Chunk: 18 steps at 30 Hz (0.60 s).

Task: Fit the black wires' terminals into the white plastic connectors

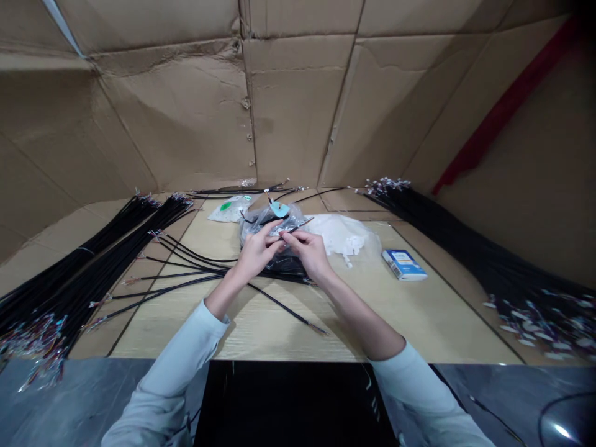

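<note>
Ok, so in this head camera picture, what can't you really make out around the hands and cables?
The cable end between the left hand and right hand: fingers hide it.
The black cables under the plastic bag: the bag's glare blurs them.
The blue-and-white box: print too small.
The connectors at right: too small.

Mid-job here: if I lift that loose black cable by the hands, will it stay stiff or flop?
The loose black cable will probably droop but feel a bit springy, since it lies in long, gentle curves without kinks. It looks light for its length. Its frayed-looking coloured wire end may catch on things.
</note>
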Motion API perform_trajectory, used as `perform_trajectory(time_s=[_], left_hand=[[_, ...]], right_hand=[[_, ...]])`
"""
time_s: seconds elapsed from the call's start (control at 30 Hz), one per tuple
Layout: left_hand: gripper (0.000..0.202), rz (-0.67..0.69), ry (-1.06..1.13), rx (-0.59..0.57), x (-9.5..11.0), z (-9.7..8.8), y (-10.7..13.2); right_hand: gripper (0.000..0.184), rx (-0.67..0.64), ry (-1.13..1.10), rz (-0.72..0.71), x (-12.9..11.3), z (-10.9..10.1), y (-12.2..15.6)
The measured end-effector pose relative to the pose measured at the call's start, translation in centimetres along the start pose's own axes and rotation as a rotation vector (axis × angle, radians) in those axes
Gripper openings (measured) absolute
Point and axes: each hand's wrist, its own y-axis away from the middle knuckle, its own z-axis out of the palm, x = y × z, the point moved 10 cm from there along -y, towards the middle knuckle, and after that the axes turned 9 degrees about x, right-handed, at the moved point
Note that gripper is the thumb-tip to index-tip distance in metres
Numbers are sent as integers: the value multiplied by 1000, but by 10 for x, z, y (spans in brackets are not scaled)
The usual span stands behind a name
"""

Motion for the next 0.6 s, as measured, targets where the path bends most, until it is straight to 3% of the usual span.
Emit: perform_trajectory(time_s=[0.2,0.33,0.47,0.6], left_hand=[[34,-6,-32,25,-10,0,-4],[32,99,-123,78,-1,-5,-6],[36,227,-136,19,16,0,-4],[37,183,-206,-44,15,5,-3]], right_hand=[[31,-20,-133,45,-12,-20,-15],[28,-21,-159,81,-13,-29,-19],[22,-100,11,87,-9,-28,-18],[17,-137,110,-37,-18,-27,-17]])
